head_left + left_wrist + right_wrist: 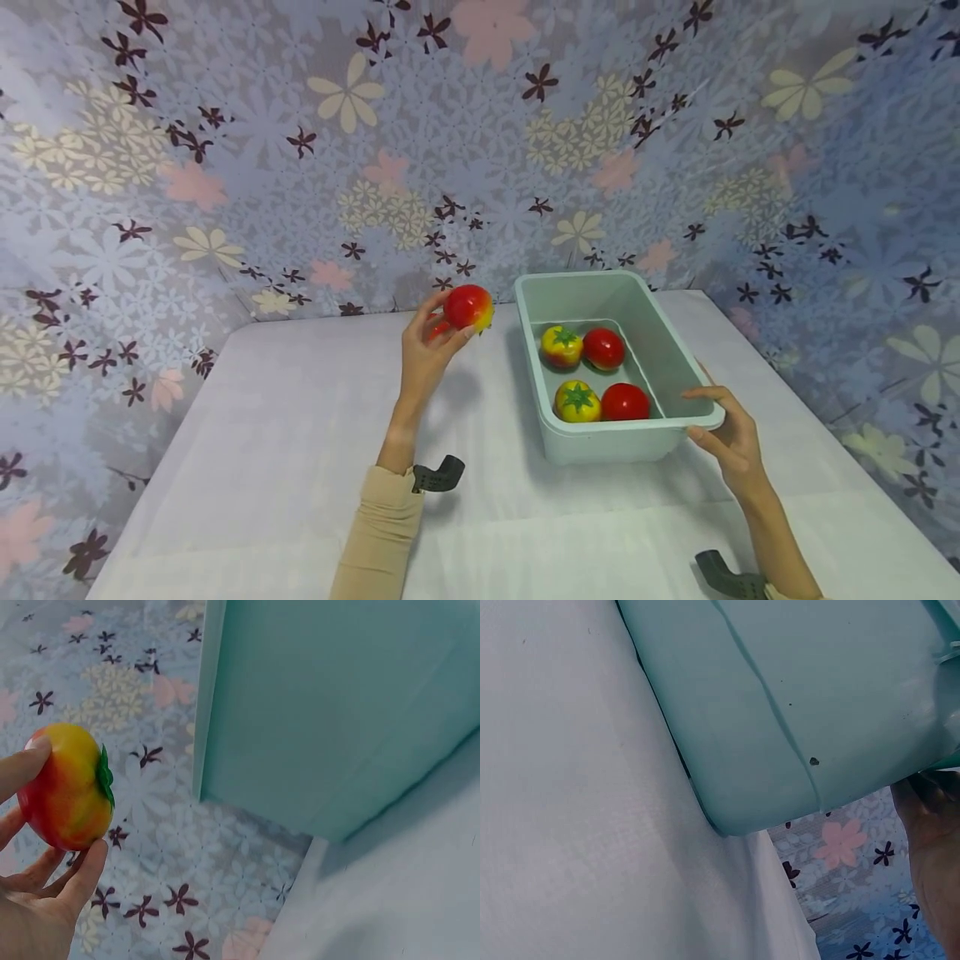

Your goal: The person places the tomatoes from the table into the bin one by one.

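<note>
My left hand (429,354) holds a red and yellow tomato (468,307) with a green calyx, above the table and left of a pale green bin (600,442). In the left wrist view the thumb and fingertips pinch this tomato (71,787) from both sides. A second patch of red shows behind the fingers in the head view; what it belongs to is mostly hidden. My right hand (735,437) grips the bin's rim at its near right corner. Two yellowish tomatoes (562,346) and two red tomatoes (603,348) lie inside the bin.
A white cloth (300,450) covers the table. Behind it hangs a floral backdrop (420,167), close to the table's far edge and right side. The bin walls stand upright around the tomatoes. Dark wrist mounts (439,475) sit on both forearms.
</note>
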### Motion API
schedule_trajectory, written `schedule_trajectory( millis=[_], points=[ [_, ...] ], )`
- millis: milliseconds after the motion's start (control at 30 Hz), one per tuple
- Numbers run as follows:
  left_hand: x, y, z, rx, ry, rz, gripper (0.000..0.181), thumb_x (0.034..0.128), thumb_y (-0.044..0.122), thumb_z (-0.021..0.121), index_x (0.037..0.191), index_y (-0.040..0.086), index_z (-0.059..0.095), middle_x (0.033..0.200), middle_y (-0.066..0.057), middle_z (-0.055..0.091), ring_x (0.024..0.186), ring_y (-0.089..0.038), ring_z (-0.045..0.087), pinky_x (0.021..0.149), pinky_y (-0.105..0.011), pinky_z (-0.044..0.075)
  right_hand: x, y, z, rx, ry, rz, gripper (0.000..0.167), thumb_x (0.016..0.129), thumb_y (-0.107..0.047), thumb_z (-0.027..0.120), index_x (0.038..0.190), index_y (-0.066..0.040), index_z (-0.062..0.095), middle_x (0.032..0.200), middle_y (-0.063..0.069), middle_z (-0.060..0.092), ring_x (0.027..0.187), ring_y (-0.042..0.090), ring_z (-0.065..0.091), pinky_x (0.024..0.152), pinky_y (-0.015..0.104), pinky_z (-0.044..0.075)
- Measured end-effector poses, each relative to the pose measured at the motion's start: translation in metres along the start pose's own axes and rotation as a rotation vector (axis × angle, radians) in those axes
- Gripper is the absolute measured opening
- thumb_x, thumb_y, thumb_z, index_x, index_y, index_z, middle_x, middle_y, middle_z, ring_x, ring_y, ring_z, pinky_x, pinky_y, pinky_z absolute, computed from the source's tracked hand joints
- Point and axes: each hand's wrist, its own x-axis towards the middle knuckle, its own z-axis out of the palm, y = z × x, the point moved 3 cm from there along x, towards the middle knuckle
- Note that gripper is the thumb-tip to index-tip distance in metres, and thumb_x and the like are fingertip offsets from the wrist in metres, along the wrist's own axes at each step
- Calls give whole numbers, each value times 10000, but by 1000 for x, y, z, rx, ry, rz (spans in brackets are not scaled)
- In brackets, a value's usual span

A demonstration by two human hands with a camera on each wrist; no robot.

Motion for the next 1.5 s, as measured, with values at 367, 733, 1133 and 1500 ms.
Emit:
schedule_trajectory(
  millis=[367, 733, 1133, 1500],
  points=[
    [-4, 7, 31, -18, -91, 22, 550, 838, -73, 700, 1351, -89, 503, 1379, -269, 503, 1196, -438, 551, 1000, -517, 481, -3, 1, 1, -10, 5, -2, 399, 738, 254, 485, 1136, 222, 492, 1395, 199, 492, 1418, 238, 317, 964, 170, 451],
    [-7, 21, 55, 106, -233, 125, 510, 848, -59, 674, 1333, -88, 521, 1329, -264, 539, 1173, -397, 558, 1004, -491, 498, 3, 0, 5, -7, 16, 6, 395, 734, 252, 481, 1127, 218, 498, 1444, 224, 447, 1427, 260, 300, 975, 177, 432],
    [-7, 8, 64, 173, -320, 151, 538, 833, 4, 711, 1340, -33, 537, 1351, -203, 549, 1197, -335, 536, 999, -404, 459, 5, 0, 9, -12, 20, 25, 396, 739, 240, 488, 1133, 212, 498, 1495, 223, 393, 1412, 270, 294, 940, 172, 457],
    [-1, -23, 66, 196, -401, 116, 552, 853, 121, 736, 1373, 115, 551, 1399, -58, 537, 1242, -193, 509, 997, -350, 461, 7, 0, 10, -21, 45, 6, 382, 747, 222, 498, 1128, 208, 513, 1212, 130, 595, 1203, 224, 451, 830, 168, 507]
  ],
)
